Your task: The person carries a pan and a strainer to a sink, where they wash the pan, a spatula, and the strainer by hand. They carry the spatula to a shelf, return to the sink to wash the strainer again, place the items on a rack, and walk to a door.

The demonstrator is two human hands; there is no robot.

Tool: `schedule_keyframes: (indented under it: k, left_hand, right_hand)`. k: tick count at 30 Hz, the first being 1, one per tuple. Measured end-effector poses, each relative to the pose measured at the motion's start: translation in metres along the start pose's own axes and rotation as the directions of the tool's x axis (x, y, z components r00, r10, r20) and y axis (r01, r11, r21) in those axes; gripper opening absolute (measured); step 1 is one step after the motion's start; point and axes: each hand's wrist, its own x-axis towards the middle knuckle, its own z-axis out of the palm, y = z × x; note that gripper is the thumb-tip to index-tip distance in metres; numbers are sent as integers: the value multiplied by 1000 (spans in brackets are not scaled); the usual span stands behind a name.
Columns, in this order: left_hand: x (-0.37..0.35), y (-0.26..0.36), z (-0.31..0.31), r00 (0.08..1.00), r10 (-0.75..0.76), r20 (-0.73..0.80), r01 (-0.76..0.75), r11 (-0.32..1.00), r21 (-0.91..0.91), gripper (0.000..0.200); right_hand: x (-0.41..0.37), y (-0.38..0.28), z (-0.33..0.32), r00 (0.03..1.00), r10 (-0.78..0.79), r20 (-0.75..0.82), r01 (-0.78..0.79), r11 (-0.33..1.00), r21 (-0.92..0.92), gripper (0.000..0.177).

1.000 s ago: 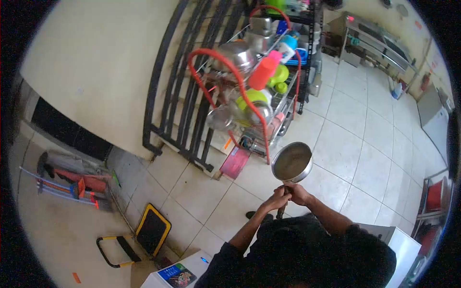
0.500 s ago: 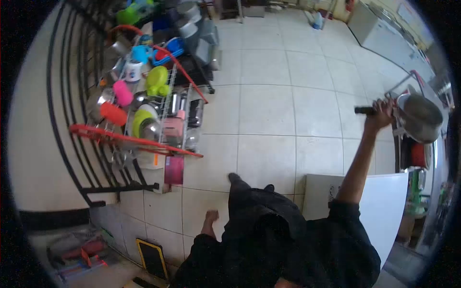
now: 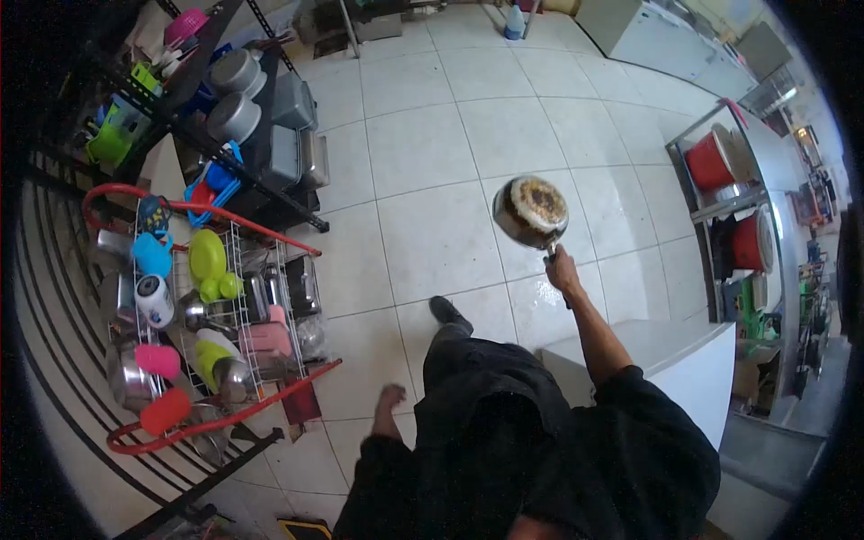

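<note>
My right hand (image 3: 562,273) is wrapped around the dark handle of a saucepan (image 3: 531,211), out in front of me above the floor tiles. The saucepan's scorched bottom, brown and black with a pale ring, faces me; its inside is turned away and hidden. My left hand (image 3: 390,398) hangs low at my left side, apart from any object. Its fingers are small and blurred, so I cannot make out how far they are curled. Nearest to it is the wire dish rack with red rails (image 3: 315,371).
Cups, bowls and pans fill the rack, including a lime-green item (image 3: 208,257). Behind it, black shelving holds metal pots (image 3: 234,117). On the right stand a white cabinet (image 3: 666,360) and a metal shelf with red pots (image 3: 711,166). A white chest (image 3: 648,40) stands at the back.
My right hand has brought the saucepan from the right-hand shelf toward the middle, turning its bottom toward me. The view has shifted to the right, and a foot has moved on the floor.
</note>
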Motion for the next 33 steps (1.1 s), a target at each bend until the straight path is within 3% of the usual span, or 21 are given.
schedule_keyframes:
  k: [3, 4, 5, 6, 7, 8, 10, 11, 13, 15, 17, 19, 20, 21, 23, 25, 26, 27, 28, 30, 33]
  left_hand:
    - [33, 204, -65, 891, 155, -426, -38, 962, 271, 40]
    - [39, 270, -79, 813, 300, -499, -270, 954, 133, 15]
    - [83, 307, -100, 714, 452, -534, -512, 858, 43, 14]
    - [47, 390, -102, 742, 463, -485, -615, 758, -218, 13]
    - [46, 446, -112, 714, 523, -466, -673, 696, -250, 14]
    - [32, 497, -119, 665, 601, -442, -717, 681, -152, 16]
    - [7, 573, -133, 580, 722, -378, -741, 660, 124, 23]
    - [3, 593, -143, 570, 725, -387, -742, 657, 137, 22]
    - [10, 623, -151, 553, 734, -394, -748, 646, 153, 21]
    - [53, 605, -166, 632, 635, -444, -682, 728, 71, 21]
    - [86, 555, -190, 784, 462, -414, -378, 885, 271, 31]
    - [128, 457, -198, 812, 217, -542, 2, 928, 374, 36]
    - [129, 425, -199, 826, 96, -556, 88, 951, 295, 34]
    - [125, 390, -198, 856, -18, -516, 66, 995, 75, 31]
    - [96, 371, -188, 893, -244, -379, 50, 889, -455, 26]
    - [84, 395, -181, 892, -319, -320, 59, 784, -618, 20]
    - [81, 417, -177, 889, -337, -309, 48, 740, -670, 18]
    - [99, 405, -188, 937, -266, -227, -30, 585, -810, 18]
    - [102, 435, -185, 902, -256, -347, -142, 583, -800, 20]
    - [95, 526, -193, 780, -250, -574, -353, 581, -733, 26]
    - [125, 635, -254, 656, -70, -751, -541, 651, -533, 24]
  right_hand:
    - [19, -5, -3, 998, -26, 61, 22, 998, 62, 39]
    - [22, -6, -5, 994, 49, 100, -64, 985, 160, 38]
    - [32, 12, 4, 992, 22, 122, -38, 990, 133, 38]
    - [31, 12, 1, 991, -95, 99, 70, 970, 231, 36]
    - [39, 23, 12, 989, 15, 149, -45, 978, 202, 32]
    - [51, 55, 32, 927, 173, 333, -241, 955, 175, 30]
    - [67, 145, 88, 921, 8, 390, -58, 991, 118, 18]
    - [57, 163, 85, 868, 83, 489, -144, 985, 90, 18]
    - [40, 164, 65, 701, 342, 626, -519, 847, 118, 18]
    - [61, 159, 54, 591, 430, 683, -656, 748, 97, 19]
    - [103, 151, 53, 543, 433, 719, -688, 721, 84, 19]
    - [164, 131, 55, 530, 412, 741, -690, 718, 94, 20]
    - [196, 119, 52, 524, 402, 751, -691, 716, 99, 20]
    - [226, 106, 53, 509, 393, 766, -704, 702, 108, 20]
    - [300, 89, 56, 481, 367, 796, -731, 670, 133, 21]
    - [395, 60, 64, 442, 340, 830, -775, 611, 162, 22]
    - [452, 37, 71, 463, 301, 834, -745, 642, 182, 22]
    - [528, 77, 133, 621, 64, 781, -230, 968, 103, 16]
    - [595, 105, 184, 727, -178, 663, 340, 932, -122, 19]
    - [615, -109, 61, 812, 27, 583, -201, 951, 236, 18]
    - [720, -193, 79, 862, -253, 439, 156, 957, 245, 25]
